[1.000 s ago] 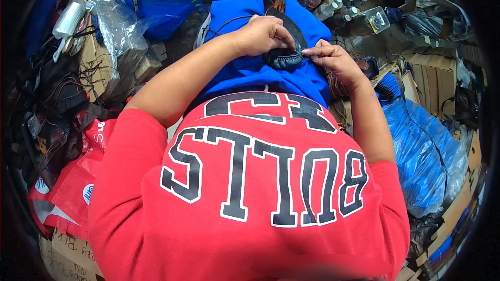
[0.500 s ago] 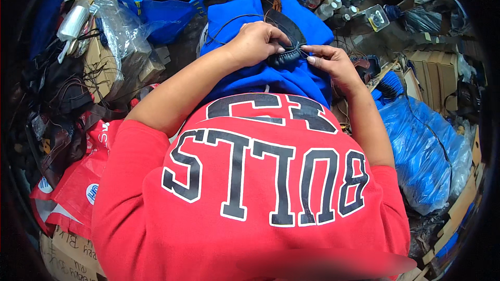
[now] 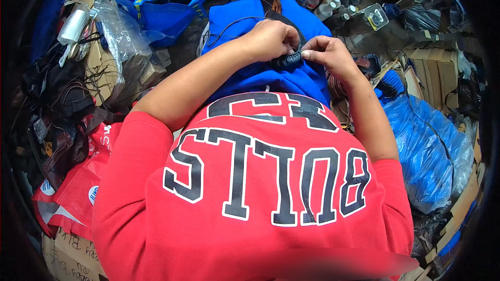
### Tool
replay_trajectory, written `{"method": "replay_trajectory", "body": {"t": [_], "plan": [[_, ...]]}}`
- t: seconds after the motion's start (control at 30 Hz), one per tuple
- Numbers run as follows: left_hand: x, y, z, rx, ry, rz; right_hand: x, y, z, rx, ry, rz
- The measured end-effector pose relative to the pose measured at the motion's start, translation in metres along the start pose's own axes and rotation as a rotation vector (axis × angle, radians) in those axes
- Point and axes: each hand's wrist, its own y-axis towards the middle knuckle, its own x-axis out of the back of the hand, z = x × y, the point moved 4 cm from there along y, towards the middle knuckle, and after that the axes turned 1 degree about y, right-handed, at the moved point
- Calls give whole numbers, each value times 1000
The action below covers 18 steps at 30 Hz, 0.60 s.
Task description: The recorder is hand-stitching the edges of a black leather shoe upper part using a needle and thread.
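A black leather shoe upper (image 3: pixel 287 61) with a puckered, gathered toe seam rests on my lap, over blue trousers (image 3: pixel 237 15). My left hand (image 3: pixel 275 39) is curled over its left side, with thumb and fingers closed at the seam. From the right, my right hand (image 3: pixel 329 57) pinches at the same seam, thumb and forefinger together close to my left fingertips. A thin dark cord (image 3: pixel 229 25) loops out to the left of my left hand. Whatever is between the fingertips is too small to make out, and my left hand hides part of the upper.
Small bottles (image 3: pixel 333 2) stand beyond my right knee. A blue bag (image 3: pixel 166 13) and clear plastic wrap (image 3: pixel 117 26) lie at the far left. To the right are a blue plastic bundle (image 3: pixel 416 145) and cardboard (image 3: pixel 432 73). A red bag (image 3: pixel 78 192) sits by my left elbow.
My left hand has rolled forward and right, covering more of the upper. My right hand has drawn its fingers in, from stretched out to a tighter pinch.
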Motion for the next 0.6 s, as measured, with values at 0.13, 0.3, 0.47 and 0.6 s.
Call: {"method": "replay_trajectory", "body": {"t": [0.13,0.3,0.47,0.6], "plan": [[14,2,-20,-198,378,47,3,5,-4,17,-18,67],[30,-13,-16,-121,475,53,29,-7,-14,23,34,-128],[23,-10,-7,-30,269,109,23,-13,-22,215,45,-80],[12,-2,-11,-97,201,123,25,-20,-26,129,-83,-175]]}}
